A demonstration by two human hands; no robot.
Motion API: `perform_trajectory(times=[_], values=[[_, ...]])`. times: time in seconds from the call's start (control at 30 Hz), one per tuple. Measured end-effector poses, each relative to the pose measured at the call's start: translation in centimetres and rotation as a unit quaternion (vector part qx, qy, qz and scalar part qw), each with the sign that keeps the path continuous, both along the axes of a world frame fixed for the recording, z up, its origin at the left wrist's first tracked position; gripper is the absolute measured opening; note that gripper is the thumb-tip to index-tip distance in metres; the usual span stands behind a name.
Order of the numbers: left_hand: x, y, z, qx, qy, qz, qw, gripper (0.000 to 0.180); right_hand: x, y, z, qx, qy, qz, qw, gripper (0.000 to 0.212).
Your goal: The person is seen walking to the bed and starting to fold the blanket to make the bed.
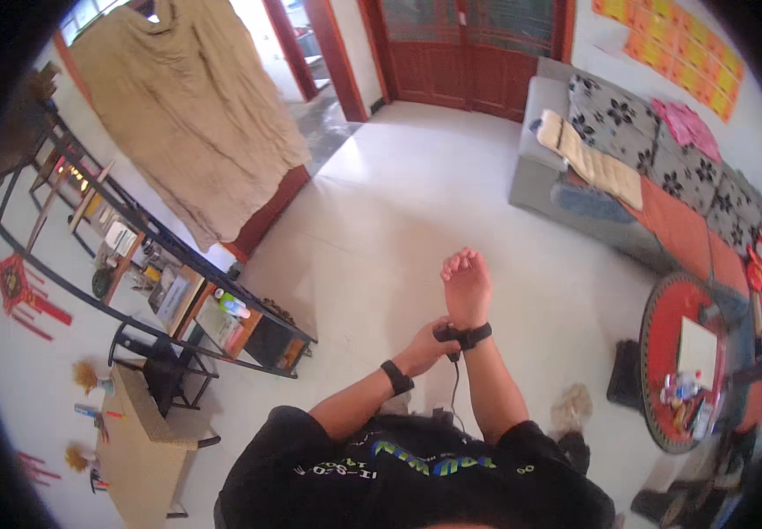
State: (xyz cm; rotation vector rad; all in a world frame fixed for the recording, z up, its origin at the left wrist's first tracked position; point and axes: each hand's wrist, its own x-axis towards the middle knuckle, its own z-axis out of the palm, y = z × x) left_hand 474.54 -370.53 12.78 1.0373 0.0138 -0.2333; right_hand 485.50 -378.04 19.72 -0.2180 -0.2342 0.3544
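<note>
at 2 o'clock, a grey sofa (pixel 535 150) with black-flowered cushions (pixel 615 115); at 11, a tan cloth (pixel 191 106); centre, black wristbands (pixel 474 336); pale floor (pixel 399 203).

This is a home, specifically a living room: a long grey sofa (pixel 566 167) with flower-patterned cushions (pixel 615 115) and an orange cover runs along one wall, with a round red low table (pixel 663 309) cluttered with small household items standing before it. Opposite, a dark open shelf unit (pixel 169 291) holds books and odds and ends, a beige cloth (pixel 187 115) hangs drying near a doorway, and red wooden doors (pixel 465 48) close the far end of the pale tiled floor (pixel 381 203)
</note>
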Motion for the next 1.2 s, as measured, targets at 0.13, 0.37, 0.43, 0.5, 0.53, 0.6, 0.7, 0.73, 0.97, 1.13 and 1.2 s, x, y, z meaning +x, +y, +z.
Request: perform_trajectory(times=[0.13,0.37,0.43,0.5,0.53,0.6,0.7,0.73,0.97,1.13,1.2], values=[[1.9,1.4,0.6,0.067,0.033,0.022,0.997,0.051,2.3,2.3,-0.9,-0.031,-0.008,0.037,0.999,0.019],[5.2,5.7,-0.1,-0.023,-0.018,0.046,0.999,0.050,7.0,7.8,-1.2,-0.031,-0.003,0.115,0.993,0.019],[6.9,7.7,-0.8,-0.024,-0.012,0.048,0.999,0.049,8.6,9.6,-0.3,-0.025,-0.003,0.118,0.993,0.019],[8.4,9.2,-1.3,-0.027,-0.005,0.043,0.999,0.047,10.3,11.6,1.7,-0.013,-0.024,0.116,0.993,0.019],[8.9,9.5,-1.7,-0.046,0.004,0.073,0.996,0.048,11.2,12.6,1.7,-0.017,-0.029,0.116,0.993,0.019],[9.7,11.3,-1.8,-0.062,0.014,0.094,0.994,0.049,12.3,15.2,1.5,-0.061,-0.055,0.143,0.986,0.020],[11.7,13.6,-0.9,-0.050,-0.057,0.144,0.987,0.035,13.6,18.3,2.6,-0.119,-0.073,0.151,0.979,0.021],[12.3,14.7,-1.1,-0.051,-0.059,0.141,0.987,0.035,13.9,19.5,2.9,-0.120,-0.075,0.147,0.979,0.021],[17.2,19.7,-1.7,-0.032,-0.070,0.137,0.988,0.041,17.8,24.9,3.2,-0.148,-0.081,0.188,0.967,0.021],[20.6,23.1,-1.7,-0.113,-0.060,0.148,0.981,0.043,22.6,28.4,1.5,-0.137,-0.065,0.205,0.967,0.023],[22.8,25.1,-2.9,-0.028,-0.022,0.168,0.985,0.043,24.3,29.9,0.8,-0.143,-0.114,0.190,0.965,0.022]])
